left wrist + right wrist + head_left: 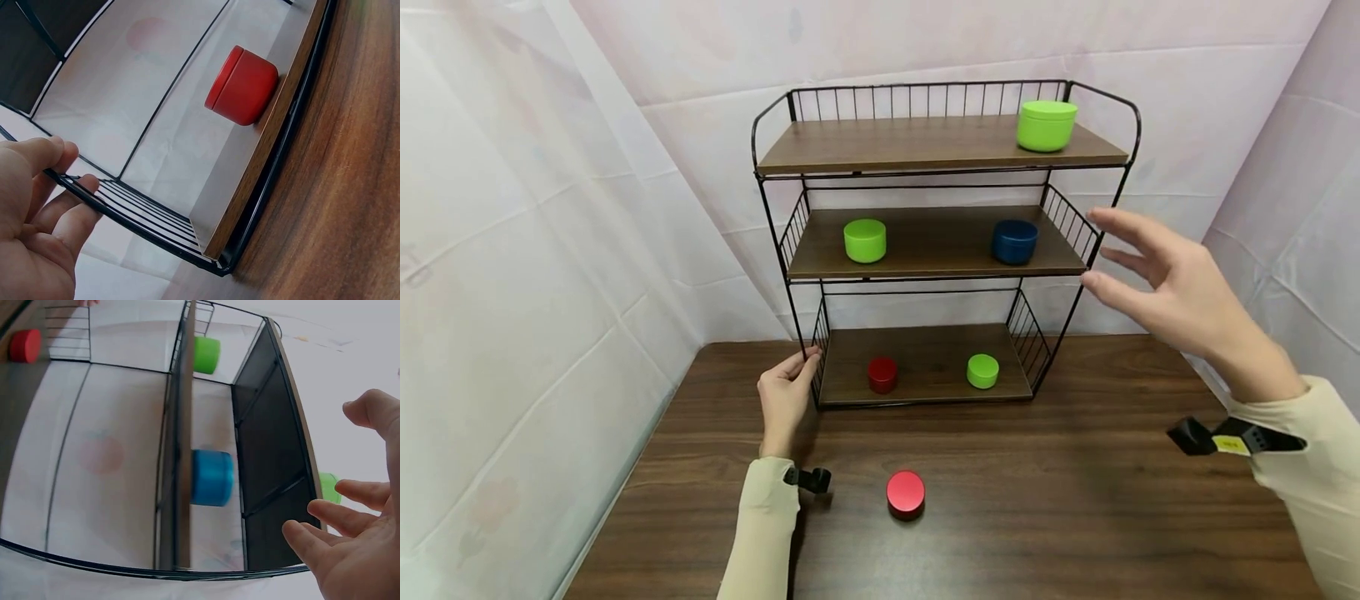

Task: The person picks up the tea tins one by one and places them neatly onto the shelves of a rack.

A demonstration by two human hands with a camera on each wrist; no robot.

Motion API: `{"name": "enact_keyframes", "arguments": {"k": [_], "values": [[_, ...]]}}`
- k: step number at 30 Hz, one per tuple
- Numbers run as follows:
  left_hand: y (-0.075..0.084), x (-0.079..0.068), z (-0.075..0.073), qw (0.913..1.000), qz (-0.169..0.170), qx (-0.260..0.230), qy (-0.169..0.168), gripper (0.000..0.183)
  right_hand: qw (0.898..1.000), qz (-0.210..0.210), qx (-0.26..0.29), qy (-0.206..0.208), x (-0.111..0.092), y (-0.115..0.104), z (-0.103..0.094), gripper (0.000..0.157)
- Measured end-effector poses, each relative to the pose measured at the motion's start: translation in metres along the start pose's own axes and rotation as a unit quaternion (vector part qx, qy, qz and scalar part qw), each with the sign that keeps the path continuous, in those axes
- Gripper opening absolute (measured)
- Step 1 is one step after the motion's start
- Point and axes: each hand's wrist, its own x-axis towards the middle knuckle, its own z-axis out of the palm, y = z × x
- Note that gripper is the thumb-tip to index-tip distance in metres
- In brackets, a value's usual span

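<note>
A three-tier rack of black wire with brown wood shelves stands on the table. My left hand pinches its left front post low down; in the left wrist view thumb and fingers curl round the black wire. My right hand is in the air by the rack's right side at middle-shelf height, fingers spread and holding nothing. A green round container sits at the right of the top shelf. On the middle shelf are a green container and a blue one. The bottom shelf holds a red container and a small green one.
Another red round container stands on the brown wooden table in front of the rack. Pale cloth hangs behind and at both sides. Wire rails edge the shelves. Each wrist wears a black camera strap.
</note>
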Motion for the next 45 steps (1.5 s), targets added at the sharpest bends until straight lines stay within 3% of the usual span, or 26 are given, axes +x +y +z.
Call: {"name": "enact_keyframes", "arguments": {"k": [11, 18, 27, 39, 45], "values": [[-0.001, 0.001, 0.001, 0.9999, 0.011, 0.003, 0.0, 0.014, 0.999, 0.008, -0.027, -0.032, -0.045, 0.011, 0.028, 0.08], [-0.001, 0.001, 0.0, 1.0, 0.006, 0.003, 0.001, 0.015, 0.999, -0.005, -0.03, -0.031, -0.068, 0.026, 0.057, 0.085], [-0.001, 0.001, 0.0, 1.0, 0.005, 0.005, -0.002, 0.018, 0.997, -0.02, 0.043, -0.062, -0.091, 0.049, 0.106, 0.087], [0.0, 0.0, 0.0, 1.0, 0.004, 0.001, 0.002, 0.017, 0.992, 0.05, 0.046, -0.104, -0.119, 0.071, 0.149, 0.092], [0.02, -0.003, -0.002, 0.9999, 0.012, 0.001, -0.006, 0.018, 0.987, 0.068, 0.064, -0.13, -0.127, 0.057, 0.164, 0.093]]}}
